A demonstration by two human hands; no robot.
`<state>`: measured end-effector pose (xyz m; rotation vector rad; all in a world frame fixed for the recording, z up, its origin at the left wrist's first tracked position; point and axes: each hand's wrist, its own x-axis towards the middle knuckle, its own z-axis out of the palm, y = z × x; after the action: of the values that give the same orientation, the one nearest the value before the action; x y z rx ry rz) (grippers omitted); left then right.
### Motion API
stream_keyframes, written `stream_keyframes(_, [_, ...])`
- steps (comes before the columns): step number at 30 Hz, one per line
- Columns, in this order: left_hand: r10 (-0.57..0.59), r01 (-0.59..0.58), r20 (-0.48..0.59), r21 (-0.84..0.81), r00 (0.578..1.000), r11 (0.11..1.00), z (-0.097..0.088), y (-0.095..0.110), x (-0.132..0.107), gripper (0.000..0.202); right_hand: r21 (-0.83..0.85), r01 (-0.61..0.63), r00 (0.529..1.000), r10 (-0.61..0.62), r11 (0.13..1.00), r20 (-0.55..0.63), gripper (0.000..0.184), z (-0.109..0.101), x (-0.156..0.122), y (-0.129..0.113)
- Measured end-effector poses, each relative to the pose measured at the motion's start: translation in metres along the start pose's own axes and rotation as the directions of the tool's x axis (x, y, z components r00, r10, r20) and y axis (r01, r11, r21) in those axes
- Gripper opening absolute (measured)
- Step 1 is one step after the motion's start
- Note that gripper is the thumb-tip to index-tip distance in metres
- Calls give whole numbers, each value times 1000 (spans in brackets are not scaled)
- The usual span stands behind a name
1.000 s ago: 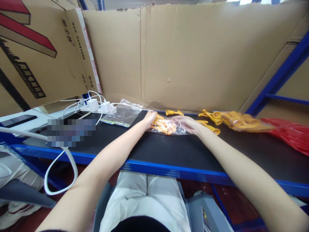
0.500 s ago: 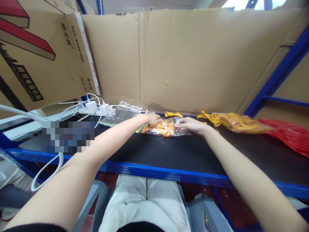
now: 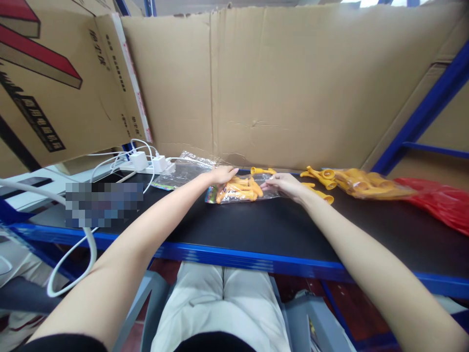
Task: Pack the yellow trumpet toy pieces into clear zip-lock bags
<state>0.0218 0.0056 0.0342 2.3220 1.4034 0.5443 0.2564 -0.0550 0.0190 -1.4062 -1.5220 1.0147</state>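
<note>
A clear plastic bag [image 3: 273, 192] with several yellow-orange pipe-shaped plastic pieces [image 3: 240, 189] in it lies flat on the black shelf. My left hand [image 3: 223, 174] rests at the bag's upper left, fingers stretched out together and pointing right. At the bag's right end, the fingers of my right hand [image 3: 285, 184] are pinched on the plastic. One loose yellow pipe [image 3: 263, 170] lies behind the bag, between my hands. More loose yellow pipes [image 3: 323, 196] lie beside and partly behind my right hand.
A clear wrapper [image 3: 172, 178] lies left of my left hand. White chargers sit in a power strip [image 3: 166, 170] with cables. To the right are a filled bag of yellow pipes [image 3: 370, 185] and a red plastic bag [image 3: 439, 200]. Cardboard [image 3: 293, 88] stands behind; a blue edge [image 3: 234, 256] runs in front.
My left hand has slid up and left off the yellow pieces, uncovering more of them. My right hand has shifted slightly left and up, still at the bag's right end.
</note>
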Motion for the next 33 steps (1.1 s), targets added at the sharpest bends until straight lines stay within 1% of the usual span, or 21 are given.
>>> stream_keyframes(1, [-10,11,-57,19,998,1000,0,0,1,37,-144,32,996,-44,989,-81,14,-1,2,1])
stream_keyframes(2, [2,8,-104,97,995,995,0,1,2,33,-306,53,984,-102,951,-146,15,-2,3,2])
stream_keyframes(3, [20,4,-143,170,990,985,1,1,3,30,-458,57,969,-159,887,-188,16,-4,5,4])
stream_keyframes(4, [20,12,-174,184,984,983,1,2,3,27,-581,51,956,-207,812,-206,17,-5,6,5])
stream_keyframes(5, [10,24,-195,169,981,985,2,2,4,25,-670,45,946,-247,741,-210,17,-6,7,7])
stream_keyframes(7, [-33,55,-202,103,979,993,5,1,4,25,-779,31,930,-303,626,-207,14,-8,7,9])
stream_keyframes(9, [-94,97,-173,10,980,995,8,-1,3,23,-844,5,917,-340,536,-210,14,-10,5,9])
stream_keyframes(10, [-130,124,-149,-48,980,991,10,-2,2,21,-863,-18,914,-341,505,-219,16,-11,4,8])
stream_keyframes(12, [-194,175,-88,-183,977,967,13,-5,-2,20,-869,-87,926,-282,488,-251,24,-14,1,5])
stream_keyframes(14, [-237,219,-20,-312,971,924,12,-7,-7,24,-845,-156,946,-168,511,-276,31,-18,0,3])
stream_keyframes(16, [-258,257,50,-393,965,883,10,-7,-12,28,-807,-204,965,-27,555,-262,35,-24,1,2])
stream_keyframes(17, [-266,280,91,-410,960,868,8,-7,-15,29,-776,-215,971,42,593,-237,37,-26,2,2])
stream_keyframes(19, [-271,325,187,-405,944,854,5,-6,-19,30,-671,-199,980,132,714,-150,42,-30,3,5])
stream_keyframes(21, [-253,341,261,-385,932,858,4,-4,-21,29,-519,-146,989,136,842,-59,40,-30,3,8])
stream_keyframes(22, [-244,340,278,-383,929,859,5,-4,-22,28,-449,-123,992,122,885,-32,36,-29,3,9])
stream_keyframes(24, [-236,333,269,-409,934,850,7,-4,-22,25,-340,-106,994,108,934,-13,25,-24,3,10])
stream_keyframes(26, [-255,328,213,-472,943,819,10,-4,-20,21,-242,-102,995,99,965,-28,15,-17,4,11])
stream_keyframes(29, [-289,304,122,-588,949,750,13,-7,-17,14,-57,-59,996,56,997,-62,8,-8,8,16])
stream_keyframes(31, [-295,297,114,-642,949,707,13,-10,-14,13,52,-43,997,46,998,-66,7,-5,12,20])
stream_keyframes(33, [-284,307,148,-674,947,672,13,-15,-12,12,134,-36,998,42,990,-45,6,-3,14,23])
